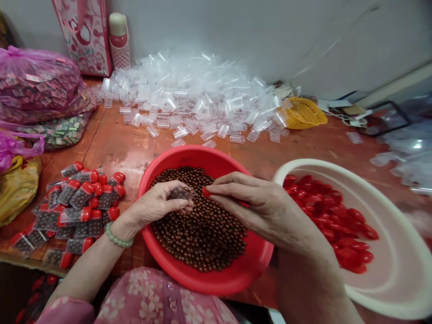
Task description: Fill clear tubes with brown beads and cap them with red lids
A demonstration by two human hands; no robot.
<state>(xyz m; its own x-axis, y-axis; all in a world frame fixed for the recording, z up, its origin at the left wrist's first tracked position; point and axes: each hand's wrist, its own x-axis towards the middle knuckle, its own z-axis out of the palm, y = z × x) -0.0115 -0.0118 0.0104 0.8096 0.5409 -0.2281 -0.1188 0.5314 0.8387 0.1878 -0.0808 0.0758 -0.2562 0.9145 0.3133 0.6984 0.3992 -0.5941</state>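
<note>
My left hand [165, 202], with a green bead bracelet at its wrist, holds a small clear container [180, 193] with dark balls inside. Just to its right, my right hand [241, 195] pinches a red cap [206, 192]; the cap and container are apart. Both hands are over a red basin [205, 287] holding many shiny brown balls [202, 238]. On the right, a white basin [398, 270] holds a heap of red caps [330, 216]. Filled containers with red caps [81, 195] lie piled at the left.
A large heap of clear containers [189, 94] lies along the wall, beside a yellow basket [303, 113]. Full plastic bags [37, 85], a pink patterned bag [84, 40] and a bottle [119, 42] stand at the back left.
</note>
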